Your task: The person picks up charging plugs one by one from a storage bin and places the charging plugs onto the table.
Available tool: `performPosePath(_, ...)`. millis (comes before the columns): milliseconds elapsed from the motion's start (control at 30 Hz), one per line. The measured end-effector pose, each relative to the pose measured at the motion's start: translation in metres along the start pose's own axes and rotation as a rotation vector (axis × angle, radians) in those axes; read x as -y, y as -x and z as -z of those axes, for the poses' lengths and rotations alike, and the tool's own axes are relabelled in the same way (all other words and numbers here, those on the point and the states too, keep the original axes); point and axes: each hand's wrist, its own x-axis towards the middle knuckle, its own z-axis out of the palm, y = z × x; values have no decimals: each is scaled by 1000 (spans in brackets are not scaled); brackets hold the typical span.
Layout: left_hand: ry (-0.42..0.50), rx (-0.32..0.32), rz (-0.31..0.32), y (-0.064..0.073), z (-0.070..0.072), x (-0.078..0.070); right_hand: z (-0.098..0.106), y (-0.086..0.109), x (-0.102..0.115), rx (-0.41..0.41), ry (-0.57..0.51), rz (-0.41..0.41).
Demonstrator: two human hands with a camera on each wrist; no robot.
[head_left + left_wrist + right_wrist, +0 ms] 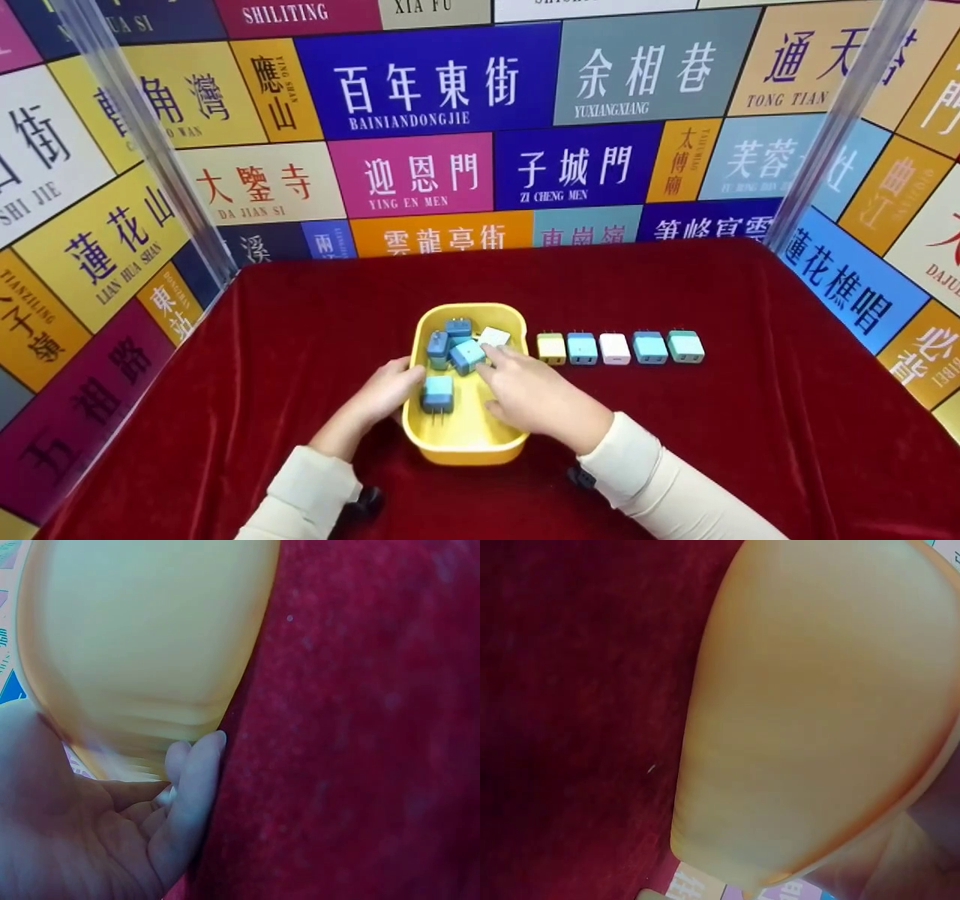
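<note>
A yellow tub (810, 705) apparently rests on red cloth (585, 690).

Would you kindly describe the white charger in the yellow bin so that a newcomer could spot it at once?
On the red cloth, find the yellow bin. In its far right part, beside the fingers of the right hand, sits the white charger. It is the only white one visible there, among blue chargers.

"See what at the far side?"
"See a wall (427, 82) of sign panels (411, 174), blue, pink, orange and grey, lettered in Chinese and Latin script."
"And left and right?"
"More, slanting nearer, behind a clear left post (155, 142) and matching right post (838, 127)."
"Underneath?"
"See dark red cloth (795, 420), velvety, creased near left."
</note>
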Motion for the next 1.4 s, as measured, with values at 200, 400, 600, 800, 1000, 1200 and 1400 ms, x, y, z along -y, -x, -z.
performPosePath(200, 10, 0, 6, -1, -1, 0, 0, -1, 1, 2, 57, 35)
performPosePath(400, 12, 3, 1, 0, -1, 0, -1, 0, 1, -32, 142, 90)
performPosePath(600, 20, -3, -3, -1, -1, 0, -1, 2, 2, -76, 147, 124)
performPosePath(800, 17, -6, -1, -1, 0, 0, -2, 2, 1, -106, 130, 151)
performPosePath(1000, 18, -5, 4, 0, 0, -1, -4, 2, 1, -186, 168, 178)
performPosePath(1200, 13, 0, 11, 0, 0, -1, -3, 2, 1, -176, 120, 191)
performPosePath(1400, 16, 3, 2, 0, 0, -1, -2, 2, 3, -99, 1, 153)
